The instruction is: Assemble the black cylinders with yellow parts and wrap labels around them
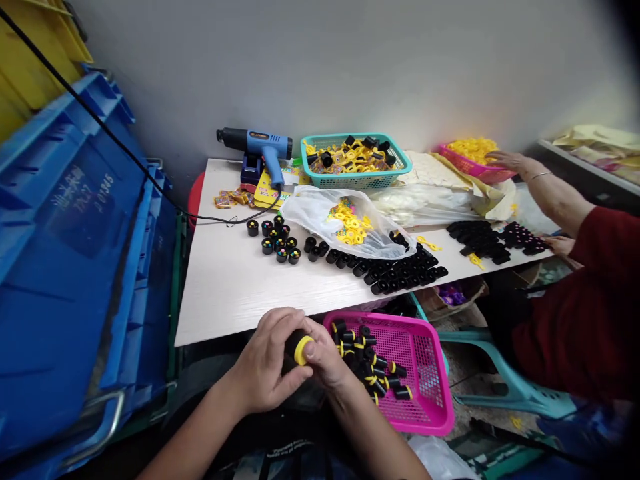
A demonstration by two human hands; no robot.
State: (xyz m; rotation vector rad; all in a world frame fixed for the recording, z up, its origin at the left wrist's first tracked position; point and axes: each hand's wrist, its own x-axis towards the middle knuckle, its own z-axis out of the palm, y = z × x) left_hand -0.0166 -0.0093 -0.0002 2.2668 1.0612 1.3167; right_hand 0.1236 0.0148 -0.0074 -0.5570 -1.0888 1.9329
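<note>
Between my two hands, in front of the table edge, is a black cylinder with a yellow ring at its end. My left hand wraps around its black body. The fingers of my right hand close on it from the other side, with the thumb against the yellow ring. Just right of my hands, a pink basket holds several similar black cylinders with yellow ends. Past my hands on the table stand short black cups with coloured bits inside and rows of black cylinders.
A white plastic bag of yellow pieces lies mid-table. Behind it are a teal basket and a blue heat gun, its cord hanging leftward. Blue crates wall the left. At right, a co-worker's hand reaches to another pink basket.
</note>
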